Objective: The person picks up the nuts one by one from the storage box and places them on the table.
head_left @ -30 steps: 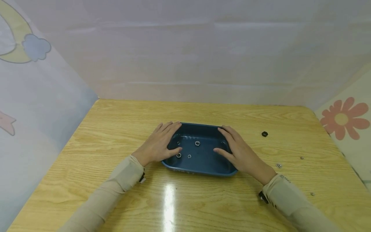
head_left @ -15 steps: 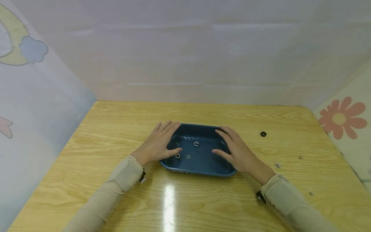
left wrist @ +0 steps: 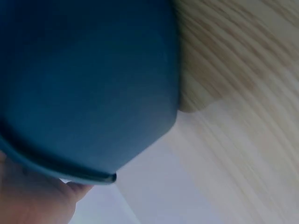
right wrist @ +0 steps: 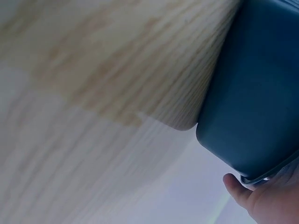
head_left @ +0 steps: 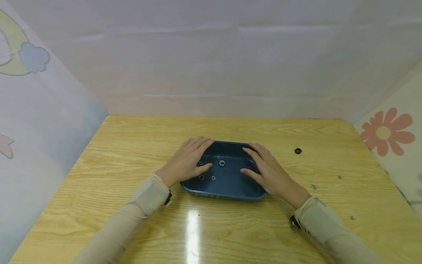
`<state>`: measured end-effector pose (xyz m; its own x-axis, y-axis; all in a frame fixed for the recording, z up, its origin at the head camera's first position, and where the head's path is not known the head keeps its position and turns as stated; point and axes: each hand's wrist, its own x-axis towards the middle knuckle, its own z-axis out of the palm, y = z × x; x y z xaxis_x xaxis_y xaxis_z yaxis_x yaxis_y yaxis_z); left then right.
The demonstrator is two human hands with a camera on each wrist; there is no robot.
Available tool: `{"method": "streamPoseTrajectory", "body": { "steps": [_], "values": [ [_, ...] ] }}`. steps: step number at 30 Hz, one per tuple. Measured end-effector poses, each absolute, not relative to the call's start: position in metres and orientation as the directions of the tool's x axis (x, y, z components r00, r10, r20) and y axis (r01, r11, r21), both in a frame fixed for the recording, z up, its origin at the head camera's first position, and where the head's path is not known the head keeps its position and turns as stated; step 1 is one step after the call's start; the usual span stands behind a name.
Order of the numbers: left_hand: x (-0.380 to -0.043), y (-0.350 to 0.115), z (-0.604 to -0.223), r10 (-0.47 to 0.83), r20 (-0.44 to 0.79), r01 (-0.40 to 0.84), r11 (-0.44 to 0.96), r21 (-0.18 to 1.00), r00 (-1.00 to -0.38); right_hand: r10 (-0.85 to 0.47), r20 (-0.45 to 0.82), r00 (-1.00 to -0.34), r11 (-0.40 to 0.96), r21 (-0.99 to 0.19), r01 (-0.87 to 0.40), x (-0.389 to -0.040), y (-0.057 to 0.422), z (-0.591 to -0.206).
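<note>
A dark blue tray stands on the table. Several metal nuts lie inside it, among them a larger nut and a small nut. My left hand lies over the tray's left end, with relaxed fingers at the far rim and the thumb extended inward above the nuts. Over the right end rests my right hand, its fingers spread along the rim and its thumb reaching inside. Both wrist views show the tray's outer wall close up, with each hand above at the rim.
To the right of the tray a black nut lies on the wooden table. Nearer me are a silver nut and smaller pieces of metal. Cloth walls enclose the table's back and sides.
My left hand has slid a little to the right, further over the tray's left end. The right hand keeps its place on the tray. The head view has shifted slightly.
</note>
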<state>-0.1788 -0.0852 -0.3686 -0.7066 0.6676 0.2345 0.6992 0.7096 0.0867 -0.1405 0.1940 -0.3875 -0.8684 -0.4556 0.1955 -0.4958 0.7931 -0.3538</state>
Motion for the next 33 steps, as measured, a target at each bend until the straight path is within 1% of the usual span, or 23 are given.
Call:
{"method": "streamPoseTrajectory", "body": {
  "steps": [6,15,23,33],
  "values": [
    [-0.180,-0.077,-0.368,0.683,0.209,0.710,0.697,0.102,-0.700,-0.456,0.203,-0.867,0.788,-0.360,-0.499,-0.141,0.194,-0.389],
    [-0.185,-0.066,-0.374,0.709,0.202,0.735,0.669,0.113,-0.676,-0.464,0.221,-0.858,0.803,-0.305,-0.513,-0.142,0.192,-0.388],
    [-0.189,-0.055,-0.376,0.722,0.139,0.736,0.667,0.118,-0.677,-0.470,0.199,-0.860,0.805,-0.303,-0.510,-0.143,0.191,-0.385],
    [-0.193,-0.049,-0.387,0.733,0.112,0.742,0.666,0.082,-0.671,-0.463,0.207,-0.862,0.813,-0.288,-0.506,-0.142,0.191,-0.386]
  ]
}}
